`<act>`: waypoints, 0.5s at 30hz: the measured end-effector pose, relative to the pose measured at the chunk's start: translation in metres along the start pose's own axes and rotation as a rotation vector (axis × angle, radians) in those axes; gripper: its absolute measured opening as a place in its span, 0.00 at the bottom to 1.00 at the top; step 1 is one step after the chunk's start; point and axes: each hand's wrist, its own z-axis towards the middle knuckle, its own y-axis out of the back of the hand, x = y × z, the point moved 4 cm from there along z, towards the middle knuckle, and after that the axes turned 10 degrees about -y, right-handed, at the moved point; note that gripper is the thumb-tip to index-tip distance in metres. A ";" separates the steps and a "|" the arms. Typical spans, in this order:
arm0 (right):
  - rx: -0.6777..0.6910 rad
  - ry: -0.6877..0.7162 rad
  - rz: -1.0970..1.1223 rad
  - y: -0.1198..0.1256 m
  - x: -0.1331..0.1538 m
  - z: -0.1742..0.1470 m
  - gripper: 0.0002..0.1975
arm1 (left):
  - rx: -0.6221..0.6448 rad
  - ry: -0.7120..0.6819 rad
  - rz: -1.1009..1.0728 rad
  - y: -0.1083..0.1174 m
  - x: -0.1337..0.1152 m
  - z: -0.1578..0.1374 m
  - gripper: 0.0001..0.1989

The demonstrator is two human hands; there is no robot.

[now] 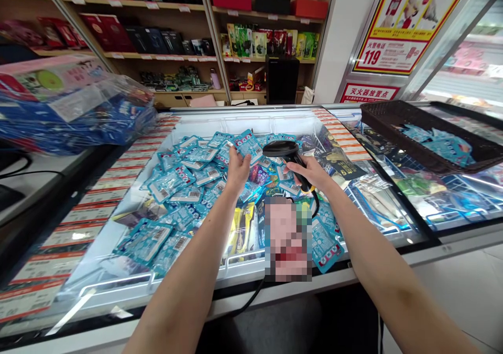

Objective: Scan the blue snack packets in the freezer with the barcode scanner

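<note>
My left hand (238, 169) grips a small blue packet (248, 145) by its lower left edge, its barcode side facing up. In my right hand (311, 173) is a black handheld barcode scanner (281, 148), fingers wrapped round the handle. The scanner head sits just right of the packet, with a small gap or slight overlap that I cannot tell. A heap of similar blue packets (192, 194) is spread over the glass top of a chest freezer (231, 282) beneath both hands. A pixelated patch hides something near the front edge.
Plastic-wrapped boxes (74, 102) stand at the left. A dark woven basket (428, 134) with several blue packets sits at the right. Price labels (90, 202) line the freezer top. A black cable (251, 299) hangs over its front edge. Stocked shelves (157, 55) rise behind.
</note>
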 end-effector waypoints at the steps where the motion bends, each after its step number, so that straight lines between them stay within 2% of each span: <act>1: -0.002 0.005 -0.008 0.000 0.000 0.000 0.23 | 0.009 0.003 -0.014 0.000 -0.001 0.000 0.27; 15: 0.026 0.013 0.011 -0.001 -0.001 0.001 0.22 | -0.006 0.016 -0.026 -0.001 0.004 -0.002 0.30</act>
